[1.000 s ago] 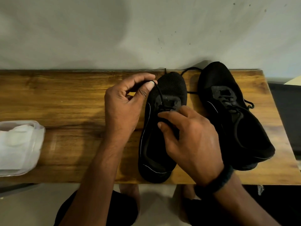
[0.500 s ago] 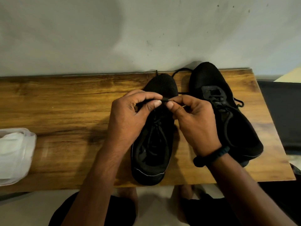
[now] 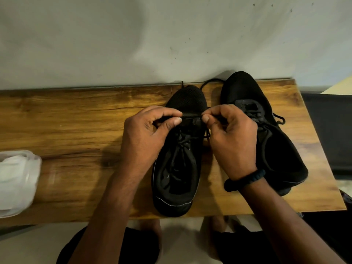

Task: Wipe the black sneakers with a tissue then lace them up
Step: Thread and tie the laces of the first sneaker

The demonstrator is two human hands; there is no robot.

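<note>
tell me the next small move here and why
Probably thread the lace into the next eyelet of the left sneaker: the left hand and right hand pinch it taut across its front, and the right sneaker already looks laced.

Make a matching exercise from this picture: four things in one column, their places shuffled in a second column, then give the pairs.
Things
1. sneaker being laced
2. other sneaker
3. tissue tub
4. bracelet

Places
A. on the right wrist
B. at the left edge of the table, partly out of frame
C. under the left hand and right hand, which pinch its lace
D. toward the table's right end

Pairs: 1-C, 2-D, 3-B, 4-A
</note>
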